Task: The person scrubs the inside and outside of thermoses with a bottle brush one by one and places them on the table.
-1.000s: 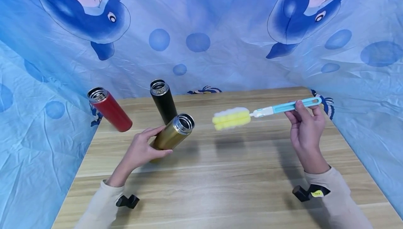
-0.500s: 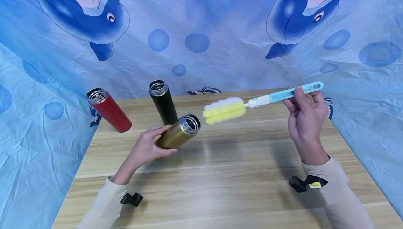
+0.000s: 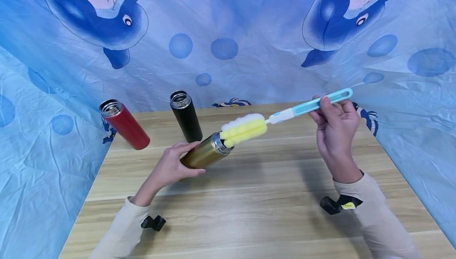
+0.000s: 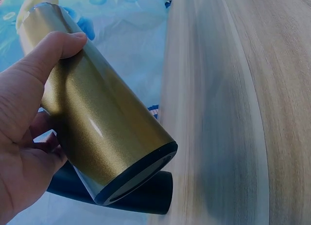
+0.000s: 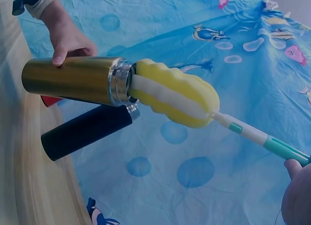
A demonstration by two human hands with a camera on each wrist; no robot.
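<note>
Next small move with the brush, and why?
Probably have the right hand ease the brush deeper into the gold bottle. Only the tip of the yellow-and-white sponge appears to be in the steel neck; most is outside. The left hand grips the bottle, its mouth tilted toward the brush.

Gold cylindrical flask [image 3: 204,154] presents glossy metallic finish with shiny metal neck [image 5: 117,81], yellow-and-white ribbed brush head [image 3: 246,128] spongy, turquoise-and-white handle [image 3: 304,107] smooth plastic, black cylindrical flask [image 3: 188,122] matt, wood-grain bench [image 3: 249,215] smooth.
</note>
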